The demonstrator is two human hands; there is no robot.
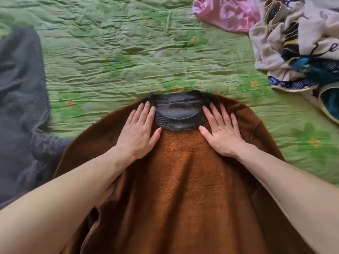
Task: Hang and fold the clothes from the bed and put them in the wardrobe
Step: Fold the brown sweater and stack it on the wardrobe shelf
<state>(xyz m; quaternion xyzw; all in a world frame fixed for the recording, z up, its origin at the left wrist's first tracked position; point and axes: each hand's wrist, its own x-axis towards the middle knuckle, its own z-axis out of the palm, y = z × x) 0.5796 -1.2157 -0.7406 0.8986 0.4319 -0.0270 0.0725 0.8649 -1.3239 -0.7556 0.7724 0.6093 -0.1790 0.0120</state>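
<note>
I see a rust-brown fleecy sweatshirt (183, 189) spread flat on the bed, front & centre, neck end pointing away from me, w/ its dark grey ribbed collar (178, 111) lying open between my two hands. My left hand (138, 131) lies palm-down on the sweatshirt just left of the collar, fingers straight & close together, fingertips touching the collar's edge; it grips nothing. My right hand (220, 133) lies palm-down just right of the collar, fingers straight & slightly spread, thumb out toward the collar's lower rim; also gripping nothing. Both forearms come in from the bottom corners across the brown fabric. Under it all is a wrinkled green quilted bedspread w/ yellow flower print (128, 52). At the left edge a dark grey garment (20, 107) lies crumpled, touching the sweatshirt's left side. Top right: a pink satiny garment (225, 13), and beside it a heap of cream & navy printed clothes (300, 52), well apart from the sweatshirt.
</note>
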